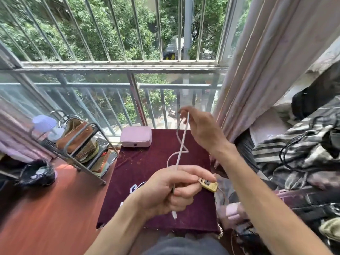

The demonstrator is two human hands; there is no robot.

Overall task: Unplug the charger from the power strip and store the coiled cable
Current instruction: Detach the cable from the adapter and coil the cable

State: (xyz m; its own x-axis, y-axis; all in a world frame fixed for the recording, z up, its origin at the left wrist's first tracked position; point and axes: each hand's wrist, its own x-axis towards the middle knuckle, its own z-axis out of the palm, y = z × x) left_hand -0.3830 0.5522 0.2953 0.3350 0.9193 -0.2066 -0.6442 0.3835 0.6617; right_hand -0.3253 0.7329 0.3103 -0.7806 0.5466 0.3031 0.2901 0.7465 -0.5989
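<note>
A thin white charging cable point(181, 146) is stretched between my two hands above a small table draped in dark maroon cloth point(139, 168). My left hand point(171, 188) grips the cable low down, and its connector end point(174, 215) hangs out below the fist. My right hand point(200, 126) is raised higher and pinches the cable's upper part, from which a loose wavy loop point(172, 157) sags down. A yellowish power strip point(209, 184) shows just right of my left hand, partly hidden by it.
A pink box point(136, 136) sits at the table's far edge by the window railing. A metal rack point(81, 144) with bags stands left on the red floor, beside a black bag point(36, 174). Curtains and a pile of clothes with black cords point(301, 155) crowd the right.
</note>
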